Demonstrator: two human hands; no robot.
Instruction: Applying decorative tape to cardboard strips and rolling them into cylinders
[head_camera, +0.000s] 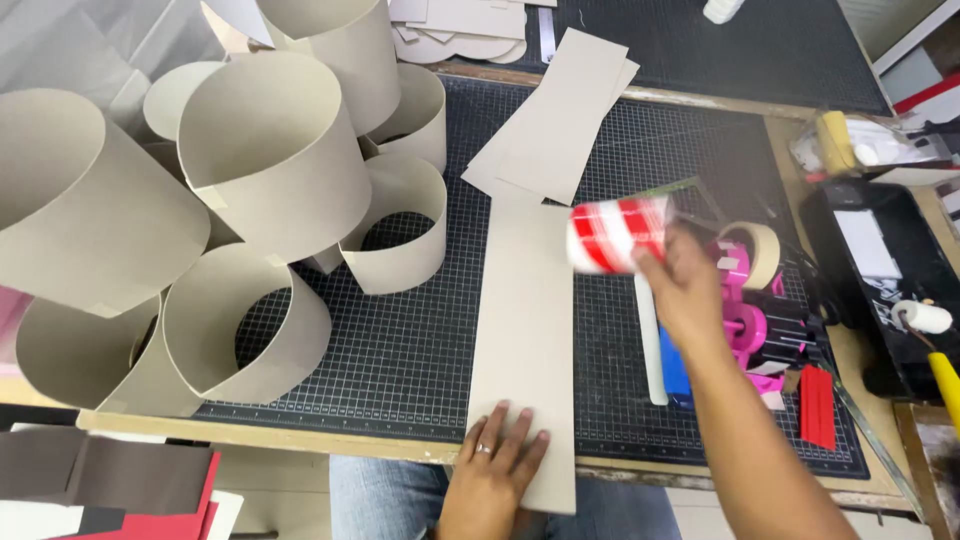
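Grey card is what I see most of: a long flat strip of grey cardboard (523, 340) lies down the middle of the frame on the black gridded cutting mat (410, 350), its near end hanging over the table edge. My left hand (493, 470) lies flat and open on that end at the bottom centre, fingers spread, gripping nothing; I judge it pins the strip in place. My right hand (685, 285), right of centre, is closed around a blurred red-and-white cylinder (615, 235), raised above the strip's right edge. Left of centre and in the upper left, curled grey cardboard rings (270, 150) stand piled, empty inside. More flat grey strips (560, 115) fan out at the top centre. A pink tape dispenser (755, 310) with a beige tape roll sits just right of my right hand, and a black tray (880, 270) at the far right holds a white roller.
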